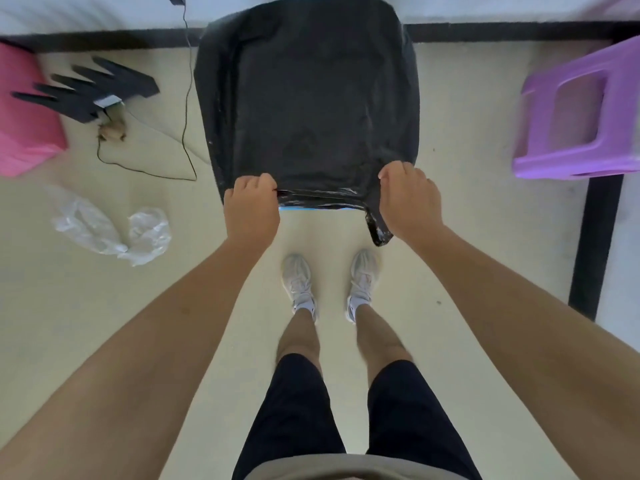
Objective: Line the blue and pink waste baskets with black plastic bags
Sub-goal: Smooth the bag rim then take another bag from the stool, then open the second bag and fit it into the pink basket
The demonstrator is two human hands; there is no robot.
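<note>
Both hands, left hand (251, 206) and right hand (407, 199), were clenched on the near hem of the black plastic bag (308, 98), stretching it over the blue waste basket (313, 209), of which only a rim sliver showed. The pink waste basket (24, 126) stood unlined at far left, beside spare black bags (86, 88).

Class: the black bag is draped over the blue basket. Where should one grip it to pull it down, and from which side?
Grip the black bag along its near edge, at both corners, from the person's side: there it bunches over the blue basket rim.
</note>
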